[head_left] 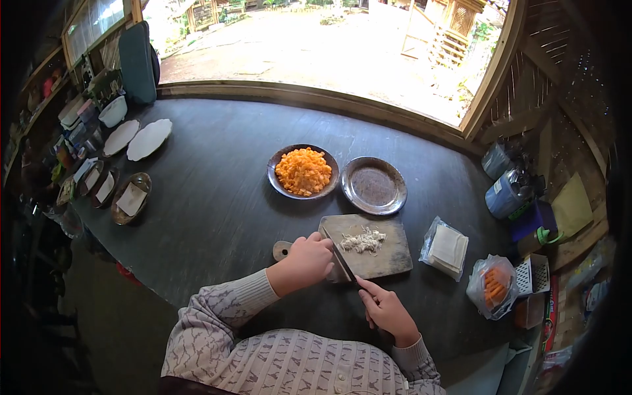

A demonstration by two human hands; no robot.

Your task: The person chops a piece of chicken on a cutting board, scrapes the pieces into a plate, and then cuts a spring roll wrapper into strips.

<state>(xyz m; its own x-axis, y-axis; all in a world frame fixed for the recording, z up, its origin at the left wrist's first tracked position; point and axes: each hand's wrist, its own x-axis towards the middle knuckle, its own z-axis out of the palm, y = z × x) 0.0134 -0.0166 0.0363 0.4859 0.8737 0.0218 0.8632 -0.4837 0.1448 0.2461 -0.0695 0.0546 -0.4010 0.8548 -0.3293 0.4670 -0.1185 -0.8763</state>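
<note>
My right hand [388, 311] is wrapped around the handle of a knife [342, 260], whose blade slants up and left over the cutting board [394, 253]. My left hand [305, 263] is closed, its fingertips against or right beside the blade near its far end. Whatever those fingers may hold is hidden. Thin whitish shreds [363, 241] lie in a small heap on the board, just right of the blade. The board's round handle with a hole sticks out to the left, partly behind my left hand.
Beyond the board stand a bowl [270, 172] of diced orange food [303, 172] and a brown plate [374, 186]. A packet of white square sheets [449, 248] and a bag of orange pieces [494, 284] are at right. White plates [150, 139] and small dishes [131, 199] line the left side.
</note>
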